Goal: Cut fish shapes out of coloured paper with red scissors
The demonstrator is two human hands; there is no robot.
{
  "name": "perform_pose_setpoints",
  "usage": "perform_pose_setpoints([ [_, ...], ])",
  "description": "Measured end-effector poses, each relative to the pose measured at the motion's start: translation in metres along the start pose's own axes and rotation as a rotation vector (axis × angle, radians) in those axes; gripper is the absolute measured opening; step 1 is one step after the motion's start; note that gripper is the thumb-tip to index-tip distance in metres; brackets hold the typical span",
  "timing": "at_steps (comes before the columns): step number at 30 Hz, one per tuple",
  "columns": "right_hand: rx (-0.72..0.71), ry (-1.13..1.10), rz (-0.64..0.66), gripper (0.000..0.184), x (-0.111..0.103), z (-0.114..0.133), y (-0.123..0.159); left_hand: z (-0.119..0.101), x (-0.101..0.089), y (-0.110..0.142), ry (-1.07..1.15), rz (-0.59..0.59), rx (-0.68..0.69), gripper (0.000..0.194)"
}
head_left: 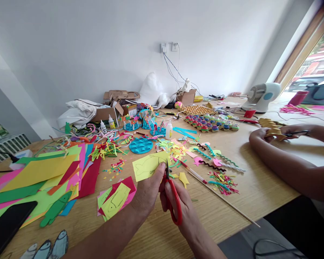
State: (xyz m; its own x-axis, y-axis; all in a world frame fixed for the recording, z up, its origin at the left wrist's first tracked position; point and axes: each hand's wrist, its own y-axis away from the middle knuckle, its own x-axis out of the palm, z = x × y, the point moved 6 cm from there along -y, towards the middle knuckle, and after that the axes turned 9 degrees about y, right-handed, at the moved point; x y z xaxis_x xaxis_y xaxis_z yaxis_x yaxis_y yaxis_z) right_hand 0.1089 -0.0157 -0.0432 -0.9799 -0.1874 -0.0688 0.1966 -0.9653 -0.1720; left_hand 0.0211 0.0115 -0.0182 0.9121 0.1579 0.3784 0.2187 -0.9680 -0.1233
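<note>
My left hand [150,189] pinches the right edge of a yellow paper sheet [145,167] that carries a pencil-drawn fish outline. In my right hand [185,207] is a pair of red-handled scissors [175,201], its dark blades pointing up at the sheet's right edge beside my left thumb. Whether the blades are parted or closed on the paper is hard to make out. Below and left of the sheet lies a small stack of coloured papers, topped by a yellow piece with a drawn fish [115,199].
Coloured paper sheets [40,172] and a black phone [10,226] cover the left side. A long thin stick [224,199] lies right of my hands. At the right, another person's hands [268,135] hold scissors and an egg carton piece [275,129]. Glue bottles [169,130] stand farther back.
</note>
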Motion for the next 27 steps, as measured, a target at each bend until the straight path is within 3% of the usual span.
perform_pose_setpoints([
  [3, 0.008, 0.003, -0.009, 0.042, -0.002, 0.001, 0.001, -0.002, 0.004, 0.001, -0.026, 0.072, 0.036, 0.018],
  [9, 0.038, -0.038, -0.011, 0.045, -0.003, 0.0, 0.002, -0.004, 0.005, 0.002, -0.026, 0.039, -0.005, 0.017],
  [27, 0.053, -0.036, 0.005, 0.049, -0.007, -0.004, 0.005, 0.006, 0.005, -0.004, 0.103, 0.196, -0.095, 0.015],
])
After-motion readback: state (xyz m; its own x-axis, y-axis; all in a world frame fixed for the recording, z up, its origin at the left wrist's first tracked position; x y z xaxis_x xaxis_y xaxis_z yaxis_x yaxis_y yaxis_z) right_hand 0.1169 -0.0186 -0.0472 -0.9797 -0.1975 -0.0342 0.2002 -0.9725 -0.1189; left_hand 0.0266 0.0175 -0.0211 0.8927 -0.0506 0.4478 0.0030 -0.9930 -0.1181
